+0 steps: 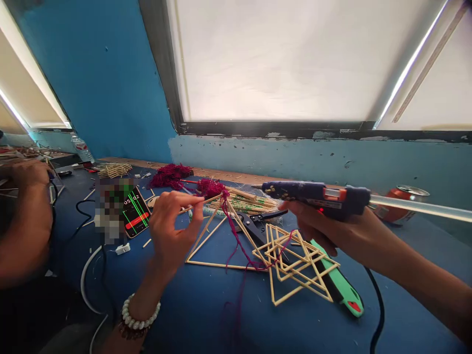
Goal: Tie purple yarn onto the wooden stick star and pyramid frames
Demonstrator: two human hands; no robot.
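Note:
My left hand [174, 231], with a beaded bracelet at the wrist, is closed in a pinch on a thin wooden stick [213, 198]. This stick meets the peak of a triangular stick frame [228, 265], where magenta yarn [233, 223] hangs down. My right hand [332, 226] is wrapped round a dark blue hot glue gun [308, 192]. Its nozzle points left, towards the peak but apart from it, and a clear glue stick [416, 205] sticks out of the back. Several small stick frames [295, 268] lie below the gun.
Black-handled pliers [252, 228], a green-handled tool [344, 287], and a bundle of sticks [250, 202] lie on the blue table [206, 314]. A phone [135, 216] and cables are at left, a can [401, 201] at right. Another person's arm [27, 211] is at far left.

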